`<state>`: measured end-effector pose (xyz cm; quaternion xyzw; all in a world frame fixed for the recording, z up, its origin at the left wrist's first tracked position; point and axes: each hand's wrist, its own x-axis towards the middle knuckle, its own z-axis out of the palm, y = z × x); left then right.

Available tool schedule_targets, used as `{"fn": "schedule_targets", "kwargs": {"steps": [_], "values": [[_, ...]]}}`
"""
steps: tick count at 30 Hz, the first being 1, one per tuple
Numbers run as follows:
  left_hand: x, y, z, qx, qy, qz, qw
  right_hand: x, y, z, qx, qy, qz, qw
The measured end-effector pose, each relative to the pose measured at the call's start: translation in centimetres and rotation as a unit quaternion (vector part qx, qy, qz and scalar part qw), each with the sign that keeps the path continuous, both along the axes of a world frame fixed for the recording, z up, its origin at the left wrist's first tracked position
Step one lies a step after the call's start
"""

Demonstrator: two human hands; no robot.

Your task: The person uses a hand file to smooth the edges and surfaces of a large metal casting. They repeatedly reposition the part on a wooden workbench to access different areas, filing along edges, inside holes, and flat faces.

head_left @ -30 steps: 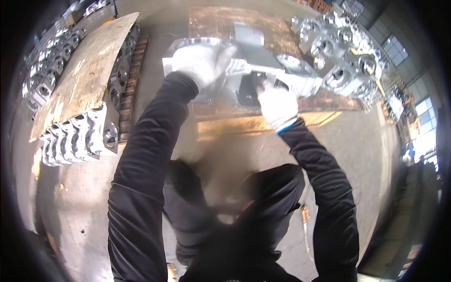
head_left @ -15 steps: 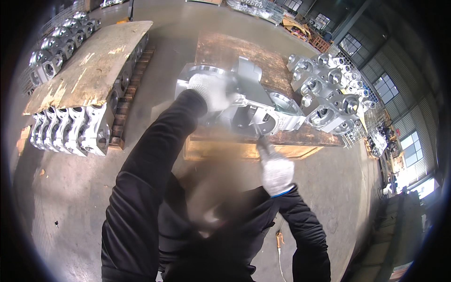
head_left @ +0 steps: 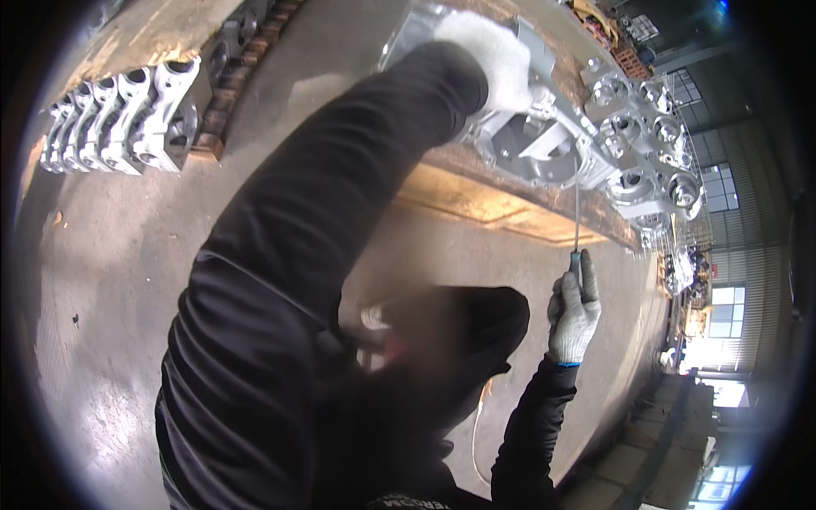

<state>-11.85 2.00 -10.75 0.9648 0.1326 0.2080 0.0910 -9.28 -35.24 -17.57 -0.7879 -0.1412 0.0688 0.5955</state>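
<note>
My left hand [head_left: 497, 61], in a white knit glove, bends over the top of a silvery metal casting [head_left: 588, 143] and holds it; the fingertips are partly hidden. Wide round openings and ribs show on the casting's near side. My right hand [head_left: 575, 316], gloved with a blue cuff edge, is closed round the teal handle of a long thin-shafted hand tool [head_left: 577, 218]. Its shaft points up and away, and the tip reaches the casting's near right edge. Whether the tool is a file or a screwdriver I cannot tell.
The casting lies on a wooden bench [head_left: 476, 200]. More castings [head_left: 633, 183] crowd its right side. At the left, a row of castings [head_left: 119, 119] stands on a wooden pallet [head_left: 211, 140] under a worn board [head_left: 140, 34]. A cord [head_left: 476, 442] hangs low beside my body.
The view has swung, so the bench sits higher and further right. My right hand has drawn back from the casting, and the tool's shaft shows clearly. My left hand stays on the casting.
</note>
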Motion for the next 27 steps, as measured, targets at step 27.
{"fn": "schedule_targets", "kwargs": {"steps": [27], "values": [[0.5,-0.3,-0.1,0.054,0.001,0.017,0.998,2.1,8.6,-3.6,0.216,0.151,0.021,0.964]]}}
